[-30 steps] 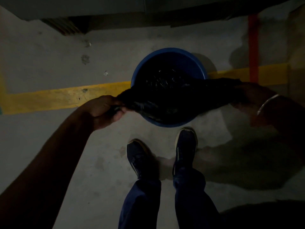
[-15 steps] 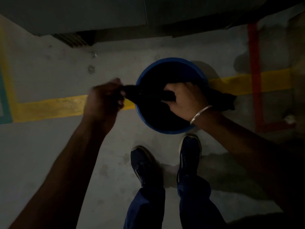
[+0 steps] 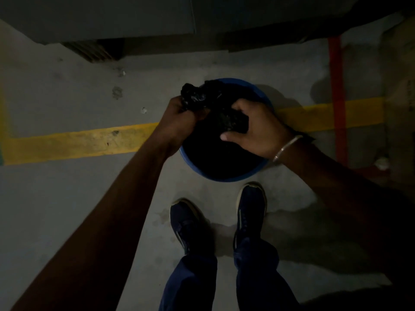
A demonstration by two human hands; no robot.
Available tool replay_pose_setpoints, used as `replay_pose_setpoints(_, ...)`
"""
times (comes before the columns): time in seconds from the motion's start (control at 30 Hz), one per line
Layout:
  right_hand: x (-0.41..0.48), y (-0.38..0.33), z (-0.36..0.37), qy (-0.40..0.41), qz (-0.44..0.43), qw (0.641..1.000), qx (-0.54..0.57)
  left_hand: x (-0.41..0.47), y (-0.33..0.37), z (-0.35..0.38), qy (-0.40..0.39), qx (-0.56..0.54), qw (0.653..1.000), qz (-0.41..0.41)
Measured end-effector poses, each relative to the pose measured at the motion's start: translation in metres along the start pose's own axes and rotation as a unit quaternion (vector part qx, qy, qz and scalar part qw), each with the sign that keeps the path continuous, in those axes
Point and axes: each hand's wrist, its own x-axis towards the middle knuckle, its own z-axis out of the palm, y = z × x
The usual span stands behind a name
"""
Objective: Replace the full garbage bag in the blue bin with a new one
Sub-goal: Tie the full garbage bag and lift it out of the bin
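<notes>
While both our left hand (image 3: 179, 117) and right hand (image 3: 256, 129) clench the bunched black bag (image 3: 215, 108) over the blue bin (image 3: 224, 173), we judge lining it remains.

The bin (image 3: 226, 176) shows only parts of its blue rim; the bag (image 3: 215, 113), both hands and darkness cover the rest, and its inside reads as plain black. The left hand's (image 3: 179, 122) fingers are buried in the bag's bunched plastic. The right hand's (image 3: 256, 129) fingertips disappear behind a dark fold. Both trouser legs (image 3: 224, 286) are cut off by the bottom edge.
</notes>
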Motion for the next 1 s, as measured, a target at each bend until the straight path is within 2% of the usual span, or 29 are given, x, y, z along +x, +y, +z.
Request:
replay_pose_setpoints(0.1, -0.016, 0.012, -0.014, 0.037, 0.009, 0.996, -0.075, -0.003, 0.003, 0.01, 0.014, -0.021, 1.0, -0.011)
replay_pose_setpoints(0.2, -0.01, 0.001, -0.019, 0.048, -0.018, 0.998, -0.031, -0.006, 0.008, 0.025, -0.054, -0.142, 0.987, -0.054)
replay_pose_setpoints(0.27, 0.001, -0.008, -0.012, 0.049, -0.021, 0.999, -0.002, -0.005, 0.004, 0.036, -0.094, -0.07, 0.992, -0.041)
replay_pose_setpoints(0.33, 0.006, -0.008, -0.006, 0.074, -0.008, 0.997, 0.027, -0.004, -0.001, 0.042, -0.058, 0.026, 0.998, -0.024)
replay_pose_setpoints(0.4, -0.001, 0.0, -0.01, 0.1, 0.022, 0.994, 0.04, -0.003, -0.002, 0.042, -0.002, 0.038, 0.999, -0.027)
replay_pose_setpoints(0.47, -0.013, 0.014, -0.02, 0.091, 0.051, 0.994, 0.022, -0.002, 0.0, 0.038, 0.023, 0.025, 0.999, -0.037)
replay_pose_setpoints(0.6, -0.014, 0.02, -0.023, 0.095, 0.029, 0.995, 0.006, -0.003, 0.001, 0.046, 0.011, -0.032, 0.998, -0.049)
replay_pose_setpoints(0.73, 0.004, 0.005, -0.012, 0.118, 0.007, 0.992, 0.036, -0.003, 0.006, 0.058, -0.059, -0.127, 0.988, -0.073)
replay_pose_setpoints(0.8, -0.006, 0.015, -0.016, 0.112, 0.028, 0.993, 0.026, -0.001, 0.007, 0.053, -0.027, -0.096, 0.993, -0.057)
replay_pose_setpoints(0.87, -0.02, 0.027, -0.023, 0.104, 0.042, 0.993, -0.034, 0.002, 0.004, 0.047, 0.027, -0.026, 0.998, -0.042)
replay_pose_setpoints(1.0, -0.012, 0.018, -0.023, 0.101, 0.011, 0.994, -0.035, 0.0, 0.005, 0.061, 0.024, -0.013, 0.998, -0.054)
